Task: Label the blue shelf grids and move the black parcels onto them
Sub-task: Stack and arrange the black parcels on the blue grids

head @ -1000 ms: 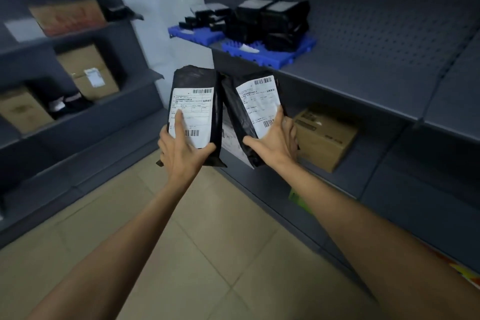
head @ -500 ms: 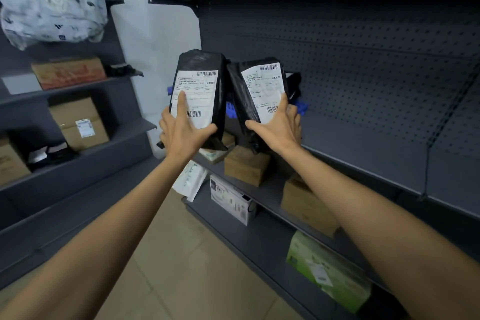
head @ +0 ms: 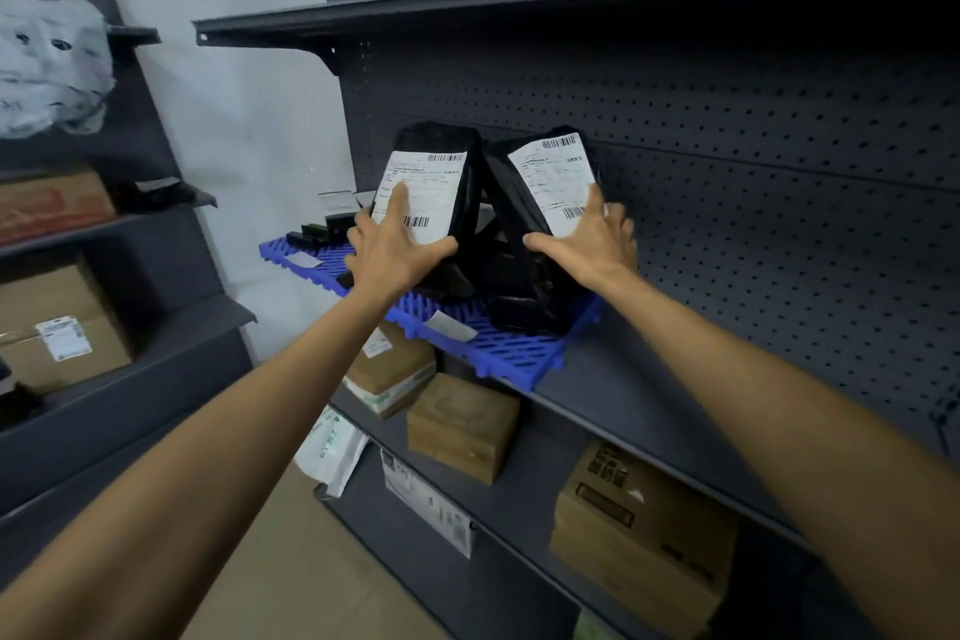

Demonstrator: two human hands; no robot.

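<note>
- Both arms are up at the dark shelf (head: 628, 379), one black parcel in each hand, right over the blue grid (head: 511, 356) at the shelf's front edge.
- The left hand (head: 395, 252) grips the left black parcel (head: 441, 143). Its forefinger runs straight up the white shipping label, its thumb hooks across the label's lower corner, and the other fingers wrap behind the left edge.
- The right hand (head: 592, 244) holds the right black parcel (head: 553, 182), with the thumb stretched along its black side and the fingers curled round the far edge, one lying on the label.
- The two parcels stand on end and lean inward, tops touching, with a wedge of gap lower down (a little tent, if you like).
- Their lower ends are down at the grid, among more black wrapping. I cannot tell where the held parcels stop and that wrapping begins, nor whether they rest on the grid.
- A white slip (head: 449, 326) lies flat on the grid, just in front of the left black parcel.
- Toward the wall, a second blue grid (head: 327, 270) carries another white slip (head: 304, 261) and a row of small black parcels (head: 317, 233).
- Behind everything is the perforated back panel (head: 753, 182).
- On the shelf below there is a brown box (head: 462, 418) in the middle, a taped cardboard box (head: 389, 364) to its left, and a white plastic mailer (head: 332, 452) hanging off the end.
- Lower right sits a big printed carton (head: 639, 530).
- Over on the left-hand racking there is a labelled cardboard box (head: 62, 327), with a pale grey bag (head: 47, 62) up top.
</note>
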